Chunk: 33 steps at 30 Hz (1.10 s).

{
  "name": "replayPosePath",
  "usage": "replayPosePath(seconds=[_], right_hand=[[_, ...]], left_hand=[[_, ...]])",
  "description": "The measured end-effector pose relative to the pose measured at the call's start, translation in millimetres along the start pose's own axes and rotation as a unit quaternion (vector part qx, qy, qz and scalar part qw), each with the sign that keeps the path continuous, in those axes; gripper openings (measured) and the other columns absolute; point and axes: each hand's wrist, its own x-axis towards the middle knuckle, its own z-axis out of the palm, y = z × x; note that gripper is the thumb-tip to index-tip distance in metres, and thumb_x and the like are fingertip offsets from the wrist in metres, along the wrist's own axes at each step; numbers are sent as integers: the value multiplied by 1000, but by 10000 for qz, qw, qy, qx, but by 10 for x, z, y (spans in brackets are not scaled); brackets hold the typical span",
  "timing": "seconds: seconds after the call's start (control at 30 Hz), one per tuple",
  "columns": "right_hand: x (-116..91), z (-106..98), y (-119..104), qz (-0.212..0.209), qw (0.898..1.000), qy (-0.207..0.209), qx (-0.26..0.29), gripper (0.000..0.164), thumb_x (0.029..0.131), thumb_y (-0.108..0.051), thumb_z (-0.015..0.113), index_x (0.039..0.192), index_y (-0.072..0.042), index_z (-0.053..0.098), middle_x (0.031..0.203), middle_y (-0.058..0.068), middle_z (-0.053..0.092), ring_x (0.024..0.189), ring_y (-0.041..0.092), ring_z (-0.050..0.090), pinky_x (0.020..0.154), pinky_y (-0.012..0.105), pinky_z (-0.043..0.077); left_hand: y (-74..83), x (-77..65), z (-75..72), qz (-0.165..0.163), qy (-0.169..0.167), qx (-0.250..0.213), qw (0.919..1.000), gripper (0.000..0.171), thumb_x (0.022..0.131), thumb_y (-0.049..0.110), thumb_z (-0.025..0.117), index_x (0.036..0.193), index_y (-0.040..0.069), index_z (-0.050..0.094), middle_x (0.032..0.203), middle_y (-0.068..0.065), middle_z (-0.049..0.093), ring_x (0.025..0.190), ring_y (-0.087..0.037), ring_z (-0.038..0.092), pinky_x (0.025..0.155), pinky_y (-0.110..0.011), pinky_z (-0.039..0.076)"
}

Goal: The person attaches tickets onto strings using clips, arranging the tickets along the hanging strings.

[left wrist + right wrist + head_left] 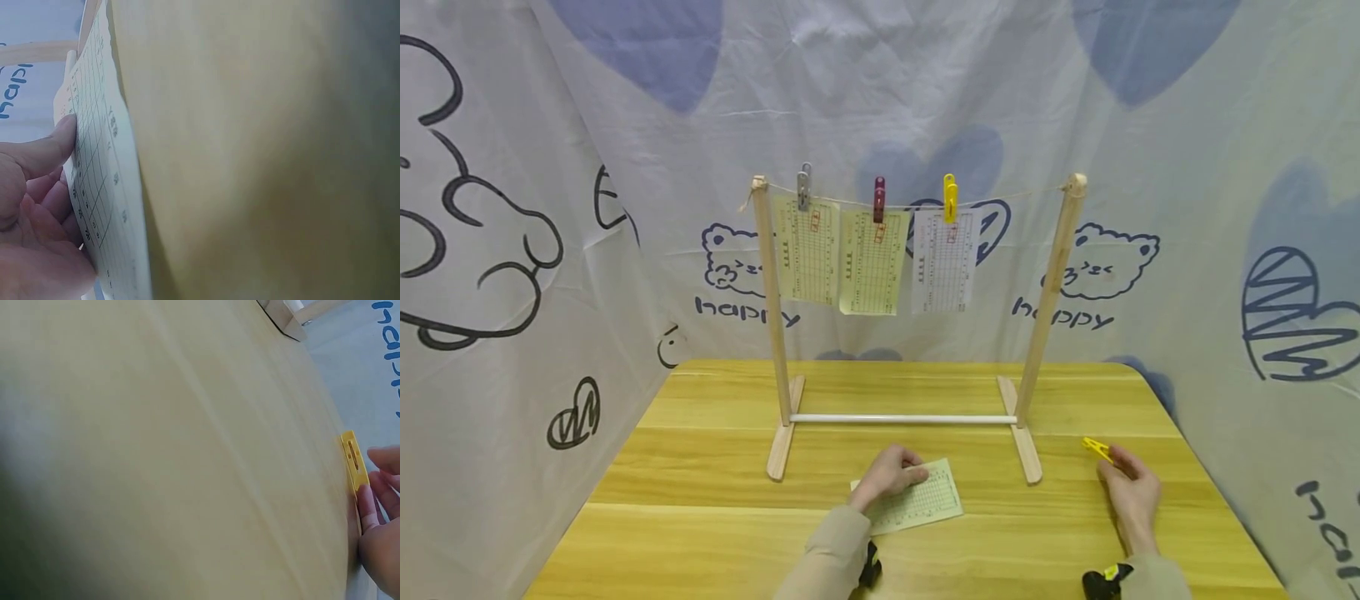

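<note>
My left hand (891,475) pinches a pale green printed slip (932,497) near its far edge. In the left wrist view the thumb (62,134) lies on the slip's printed face, the other fingers behind it. At the right of the table, my right hand (1133,493) holds a yellow clothespin (1096,449) by one end, its other end pointing far left. Close to the table, the clothespin (354,459) shows in the right wrist view with a fingertip against its lower end.
Behind the hands stands a wooden frame (1052,292) with a white crossbar (902,418) and a string (1022,195) on top. Grey, dark red and yellow clothespins hold two yellowish slips (871,271) and one white slip (942,271) there. A printed curtain (880,83) surrounds the wooden table (700,467).
</note>
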Motion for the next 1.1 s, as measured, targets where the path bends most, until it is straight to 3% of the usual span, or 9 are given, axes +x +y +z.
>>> replayPosePath(seconds=[0.2,0.37,0.67,1.0,1.1], right_hand=[[10,6,-17,-14,9992,-232,-321,40,90,-6,67,127,6,64,83,-29,56,70,-20,48,65,2,43],[10,26,-23,-109,9983,-25,-569,31,90,-5,67,119,6,69,81,-14,63,68,-15,48,61,6,42],[15,75,-14,-182,9955,284,-887,21,87,-3,70,105,7,73,64,-30,49,61,-10,46,55,10,39],[29,99,-31,-224,9944,336,-976,19,86,-5,75,100,7,74,65,-18,59,58,-12,46,55,8,39],[32,93,-35,-267,9947,174,-974,20,86,-5,75,101,8,73,67,-14,64,58,-13,47,54,9,40]], left_hand=[[13,-7,-5,-16,8,43,10000,18,94,15,71,98,-3,72,88,-12,69,73,-14,51,63,-24,43],[16,-2,-6,-12,-25,37,10000,17,95,14,70,96,-3,73,85,-11,69,71,-13,50,62,-23,41],[20,1,-8,-89,-89,-47,9999,16,95,15,70,95,-1,74,81,-6,66,68,-11,48,59,-20,40],[17,3,1,-140,-56,-59,9999,17,94,14,71,97,-3,73,86,-11,68,72,-14,50,63,-23,42],[14,0,-1,-108,-36,-56,9999,17,94,14,70,97,-3,73,86,-10,68,72,-14,50,63,-23,42]])
